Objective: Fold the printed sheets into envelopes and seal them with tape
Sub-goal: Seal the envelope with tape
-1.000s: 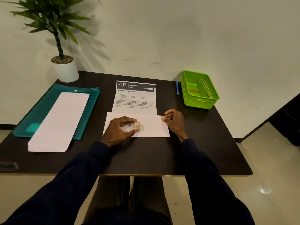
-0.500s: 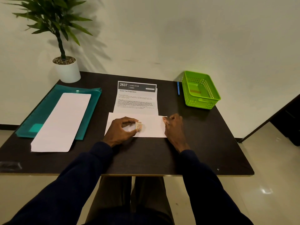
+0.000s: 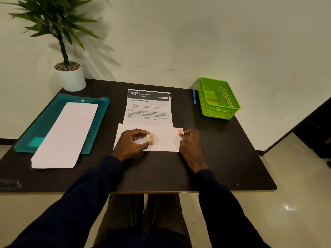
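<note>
A white envelope lies flat in the middle of the dark table, with a small reddish piece stuck at its top right corner. My left hand rests on the envelope and pinches a small tape roll between thumb and fingers. My right hand lies at the envelope's right edge, its fingertips pressing beside the reddish piece. A printed sheet headed 2637 sits just behind the envelope.
A stack of white sheets lies on a teal folder at the left. A potted plant stands at the back left. A green basket and a blue pen are at the back right.
My right hand slid back from the envelope's top right corner toward its right edge, uncovering the reddish piece there. The left hand kept hold of the tape roll.
</note>
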